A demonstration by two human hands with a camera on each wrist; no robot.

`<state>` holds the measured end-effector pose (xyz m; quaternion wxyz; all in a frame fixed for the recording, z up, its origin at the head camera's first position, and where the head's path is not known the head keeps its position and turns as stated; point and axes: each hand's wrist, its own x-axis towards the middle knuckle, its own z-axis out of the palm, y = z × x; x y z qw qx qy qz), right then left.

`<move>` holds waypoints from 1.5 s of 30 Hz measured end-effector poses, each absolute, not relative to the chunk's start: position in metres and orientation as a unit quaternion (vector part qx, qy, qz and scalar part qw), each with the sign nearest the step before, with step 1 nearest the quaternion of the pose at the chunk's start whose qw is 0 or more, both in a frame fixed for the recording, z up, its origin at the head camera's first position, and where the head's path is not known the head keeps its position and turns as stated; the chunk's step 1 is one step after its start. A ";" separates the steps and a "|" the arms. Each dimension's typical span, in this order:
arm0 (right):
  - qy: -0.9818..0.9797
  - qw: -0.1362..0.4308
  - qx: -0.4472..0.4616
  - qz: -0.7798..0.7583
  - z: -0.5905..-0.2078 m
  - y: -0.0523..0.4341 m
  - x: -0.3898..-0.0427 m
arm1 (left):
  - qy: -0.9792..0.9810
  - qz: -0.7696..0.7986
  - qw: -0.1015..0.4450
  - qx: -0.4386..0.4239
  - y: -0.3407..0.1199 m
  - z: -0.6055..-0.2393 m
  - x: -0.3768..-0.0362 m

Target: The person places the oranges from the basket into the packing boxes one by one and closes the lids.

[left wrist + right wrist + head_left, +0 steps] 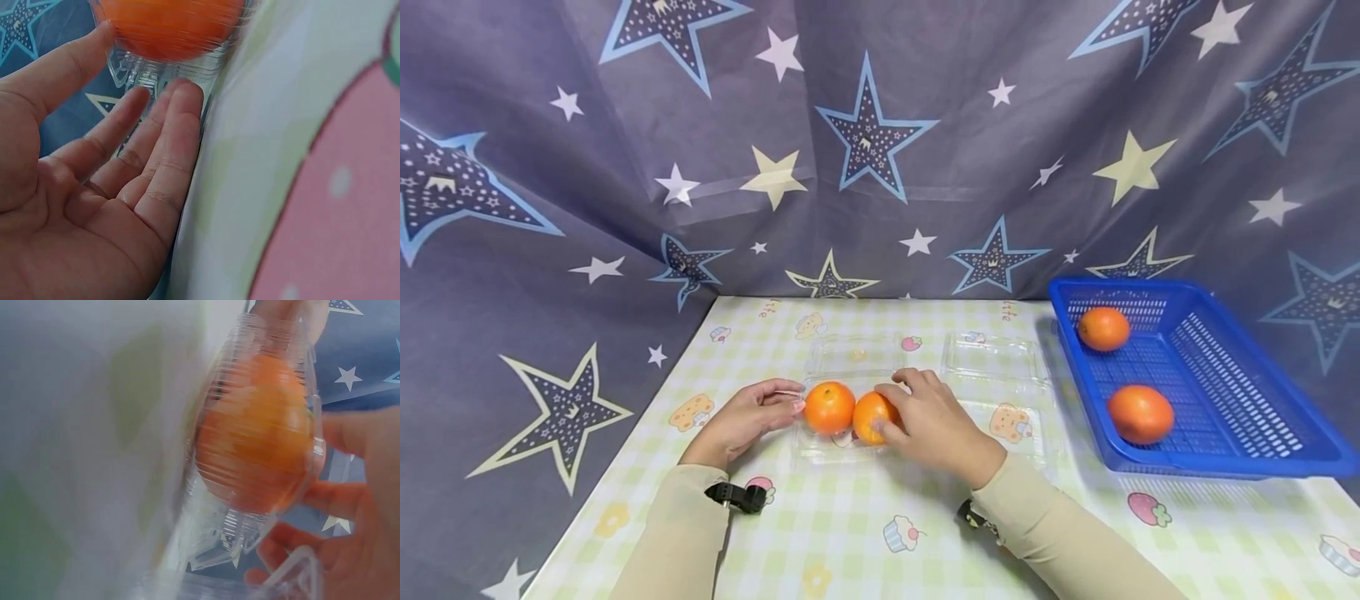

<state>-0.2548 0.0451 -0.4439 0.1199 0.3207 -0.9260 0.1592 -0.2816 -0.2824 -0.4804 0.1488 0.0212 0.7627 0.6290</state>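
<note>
Two oranges sit side by side in a clear plastic clamshell box [820, 454], its lid folded back. Around the right orange [869, 417] my right hand [936, 429] curls, thumb on the near side and fingers on the far side. In the right wrist view that orange [253, 453] shows through the ribbed box wall. My left hand [748, 423] lies at the box's left end beside the left orange [830, 408], fingers loosely extended. The left wrist view shows its thumb at the box rim near the orange [175, 28], with nothing in the palm [94, 231].
A second open clear box [1037, 433] lies right of the first, partly behind my right hand. At the right stands a blue plastic basket [1262, 467] holding an orange [1103, 329] at the back and another orange [1141, 414] nearer. A star-patterned curtain [880, 233] closes off the table's back.
</note>
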 end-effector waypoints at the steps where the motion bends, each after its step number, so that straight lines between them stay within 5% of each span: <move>1: -0.928 0.117 0.318 0.157 -0.445 0.045 -0.255 | 0.762 0.629 0.150 0.025 -0.282 -0.480 -0.282; 24: -0.922 0.083 0.248 0.287 -0.448 0.050 -0.267 | 0.759 0.624 0.172 0.064 -0.281 -0.473 -0.292; 45: -0.793 -0.093 0.068 0.598 -0.424 0.050 -0.286 | 0.778 0.600 0.186 -0.016 -0.265 -0.451 -0.315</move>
